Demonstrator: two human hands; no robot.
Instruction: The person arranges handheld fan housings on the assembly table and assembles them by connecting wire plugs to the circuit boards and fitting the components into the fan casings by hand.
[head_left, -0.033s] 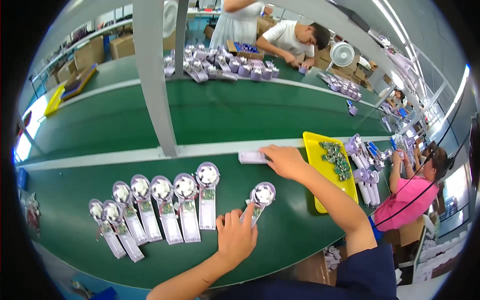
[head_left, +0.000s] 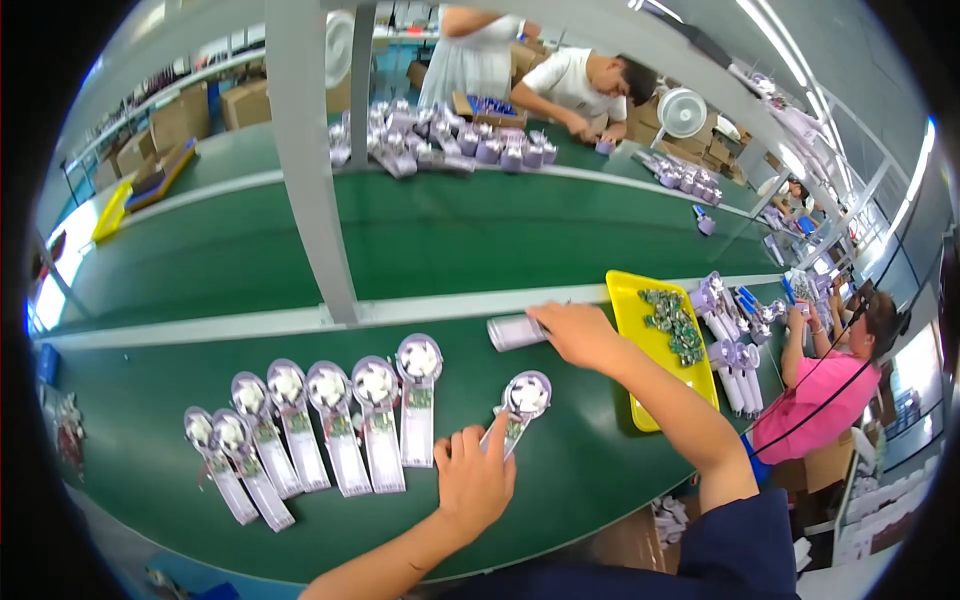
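Note:
My left hand (head_left: 475,482) is closed around the handle of a handheld fan half (head_left: 526,394), its index finger laid along the part just below the round head. White blades fill that head, and my fingers hide most of the handle. Farther off, my right hand (head_left: 580,334) grips one end of a pale lilac handle shell (head_left: 515,333) near the bench's back rail. To the left lies a slanting row of several open fan halves (head_left: 376,430), each with a white impeller, a small green circuit board and a long pale handle.
A yellow tray (head_left: 648,405) holding green circuit boards (head_left: 673,325) is right of my right hand. Beyond it lie more fan parts (head_left: 735,365) and a person in pink (head_left: 820,400). A grey post (head_left: 312,190) rises from the rail (head_left: 450,308). Across the green bench, another person (head_left: 575,85) handles parts.
The handle shell in my right hand has come slightly nearer and tilted a little. My left hand stays on the fan half. The whole view has shifted slightly.

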